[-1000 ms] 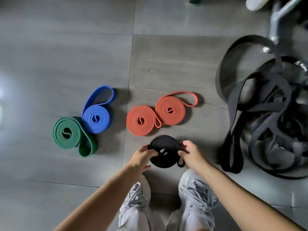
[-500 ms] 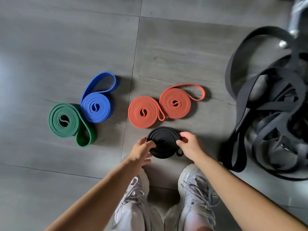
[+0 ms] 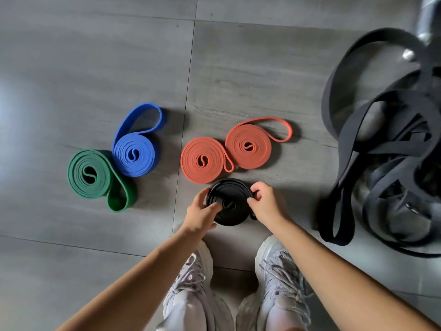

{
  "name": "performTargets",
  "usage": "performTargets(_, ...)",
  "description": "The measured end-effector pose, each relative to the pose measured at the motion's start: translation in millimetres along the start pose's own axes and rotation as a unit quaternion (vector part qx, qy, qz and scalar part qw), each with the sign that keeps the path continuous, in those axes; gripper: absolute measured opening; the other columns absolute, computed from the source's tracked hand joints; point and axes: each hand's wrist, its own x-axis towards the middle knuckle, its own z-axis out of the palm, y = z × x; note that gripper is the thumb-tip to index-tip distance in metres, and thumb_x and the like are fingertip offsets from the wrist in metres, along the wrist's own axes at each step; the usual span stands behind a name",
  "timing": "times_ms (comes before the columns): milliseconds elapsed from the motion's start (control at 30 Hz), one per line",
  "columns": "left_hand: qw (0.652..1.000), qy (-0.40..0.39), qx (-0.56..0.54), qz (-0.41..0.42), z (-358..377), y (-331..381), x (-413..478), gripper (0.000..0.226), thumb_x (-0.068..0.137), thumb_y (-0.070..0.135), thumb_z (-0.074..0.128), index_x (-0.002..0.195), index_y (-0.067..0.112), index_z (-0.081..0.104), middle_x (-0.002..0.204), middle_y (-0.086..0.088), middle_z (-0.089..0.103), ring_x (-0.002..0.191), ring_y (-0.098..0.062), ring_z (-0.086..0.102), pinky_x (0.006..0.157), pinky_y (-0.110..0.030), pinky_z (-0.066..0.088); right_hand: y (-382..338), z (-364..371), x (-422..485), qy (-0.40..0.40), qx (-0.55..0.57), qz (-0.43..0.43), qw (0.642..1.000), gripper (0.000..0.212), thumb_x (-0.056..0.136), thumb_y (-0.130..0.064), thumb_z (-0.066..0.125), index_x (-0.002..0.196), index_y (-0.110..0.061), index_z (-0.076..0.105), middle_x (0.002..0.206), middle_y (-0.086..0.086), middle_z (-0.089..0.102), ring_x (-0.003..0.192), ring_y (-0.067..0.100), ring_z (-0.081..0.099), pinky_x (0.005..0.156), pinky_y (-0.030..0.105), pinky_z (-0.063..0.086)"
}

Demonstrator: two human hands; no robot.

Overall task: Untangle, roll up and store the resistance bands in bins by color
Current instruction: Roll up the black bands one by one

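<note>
A rolled black band (image 3: 230, 201) lies on the grey floor just ahead of my shoes. My left hand (image 3: 201, 213) grips its left edge, thumb laid over the coil. My right hand (image 3: 266, 203) pinches its right edge. Beyond it lie two rolled orange bands (image 3: 202, 161) (image 3: 248, 146), touching each other, the right one with a loose loop. Further left a rolled blue band (image 3: 133, 154) with a loose loop touches a rolled green band (image 3: 89, 174). A tangled pile of black bands (image 3: 391, 149) lies at the right.
My two pale sneakers (image 3: 188, 295) (image 3: 281, 278) stand at the bottom centre. A metal frame part (image 3: 427, 25) shows at the top right behind the tangle. Grey floor tiles (image 3: 95, 56) spread to the left and back. No bins are in view.
Both hands have stayed on the black roll, which sits in about the same spot. My left thumb has shifted further over the coil. The camera view has moved slightly.
</note>
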Motion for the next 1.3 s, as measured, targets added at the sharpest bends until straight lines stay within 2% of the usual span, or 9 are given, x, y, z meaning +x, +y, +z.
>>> performTargets(133, 0.998, 0.006, -0.054, -0.027, -4.1, -9.8, -3.9, 0.071, 0.074, 0.020, 0.061, 0.139, 0.031, 0.035, 0.126, -0.015, 0.053, 0.111, -0.032, 0.057, 0.063, -0.027, 0.049, -4.9, 6.6, 0.7, -0.019, 0.013, -0.017, 1.000, 0.028, 0.080, -0.010, 0.065, 0.108, -0.013, 0.065, 0.092, 0.007, 0.068, 0.088, 0.026, 0.063, 0.076, 0.028, 0.046)
performTargets(267, 0.992, 0.026, -0.116, -0.035, -16.3, -16.4, -0.5, 0.054, 0.089, 0.007, 0.052, 0.138, 0.026, 0.037, 0.118, -0.013, 0.058, 0.098, -0.029, 0.062, 0.066, -0.028, 0.049, -14.2, 16.4, -1.4, -0.052, -0.001, -0.048, 0.997, 0.033, 0.080, -0.014, 0.066, 0.113, -0.014, 0.064, 0.098, 0.007, 0.066, 0.091, 0.026, 0.063, 0.078, 0.028, 0.046)
performTargets(400, 0.992, 0.028, -0.121, -0.028, -15.9, -16.3, 3.6, 0.057, 0.088, 0.010, 0.053, 0.140, 0.025, 0.036, 0.127, -0.013, 0.055, 0.100, -0.027, 0.060, 0.062, -0.028, 0.047, -16.7, 14.9, -0.1, -0.053, 0.007, -0.048, 0.997, 0.031, 0.080, -0.015, 0.068, 0.111, -0.015, 0.065, 0.087, 0.001, 0.060, 0.088, 0.025, 0.063, 0.079, 0.031, 0.049)
performTargets(533, 0.990, 0.028, -0.131, -0.037, -16.5, -15.2, 3.2, 0.052, 0.090, 0.010, 0.052, 0.135, 0.030, 0.036, 0.106, -0.005, 0.059, 0.091, -0.026, 0.060, 0.063, -0.030, 0.047, -18.4, 14.1, 1.1, -0.060, 0.010, -0.054, 0.997, 0.034, 0.079, -0.017, 0.068, 0.113, -0.015, 0.064, 0.090, 0.001, 0.060, 0.087, 0.024, 0.063, 0.079, 0.032, 0.051)
performTargets(633, 0.991, 0.023, -0.124, -0.049, -16.4, -11.0, 2.9, 0.055, 0.089, 0.010, 0.053, 0.137, 0.030, 0.034, 0.116, -0.009, 0.056, 0.101, -0.031, 0.060, 0.063, -0.030, 0.049, -17.6, 12.8, 4.5, -0.057, 0.007, -0.060, 0.997, 0.038, 0.080, -0.020, 0.069, 0.116, -0.013, 0.062, 0.103, 0.006, 0.060, 0.098, 0.025, 0.060, 0.085, 0.032, 0.048)
performTargets(767, 0.992, 0.038, -0.112, -0.049, -15.1, -4.3, 5.7, 0.057, 0.086, 0.010, 0.057, 0.137, 0.026, 0.036, 0.133, -0.012, 0.044, 0.115, -0.030, 0.050, 0.072, -0.038, 0.052, -11.2, 5.6, 0.8, -0.008, -0.121, -0.103, 0.987, 0.036, 0.083, -0.030, 0.066, 0.117, -0.019, 0.058, 0.113, 0.007, 0.053, 0.106, 0.028, 0.054, 0.086, 0.034, 0.045)
performTargets(867, 0.988, 0.043, -0.136, -0.062, -14.0, 1.7, 4.9, 0.051, 0.088, 0.008, 0.055, 0.135, 0.020, 0.039, 0.124, -0.010, 0.044, 0.102, -0.025, 0.051, 0.071, -0.038, 0.051, -5.5, 5.5, -8.0, 0.001, -0.222, -0.147, 0.964, 0.035, 0.087, -0.040, 0.060, 0.116, -0.022, 0.058, 0.113, 0.004, 0.054, 0.107, 0.026, 0.053, 0.080, 0.032, 0.043)
performTargets(1067, 0.975, 0.050, -0.183, -0.116, -5.4, 4.4, -0.8, 0.027, 0.089, 0.006, 0.051, 0.116, 0.007, 0.049, 0.106, -0.015, 0.047, 0.080, -0.018, 0.048, 0.058, -0.037, 0.053, -8.9, 14.3, -10.9, -0.060, -0.019, -0.051, 0.997, 0.050, 0.073, -0.035, 0.076, 0.118, -0.021, 0.058, 0.104, 0.002, 0.062, 0.099, 0.025, 0.061, 0.084, 0.038, 0.050)
performTargets(1300, 0.923, 0.068, -0.342, -0.161, 6.4, -20.5, -3.9, 0.030, 0.084, 0.005, 0.054, 0.114, 0.001, 0.050, 0.118, -0.022, 0.050, 0.097, -0.031, 0.053, 0.052, -0.032, 0.054, -23.6, 15.6, -3.0, -0.062, -0.057, -0.118, 0.989, 0.060, 0.075, -0.027, 0.073, 0.131, -0.021, 0.053, 0.122, 0.008, 0.050, 0.112, 0.027, 0.050, 0.096, 0.033, 0.043)
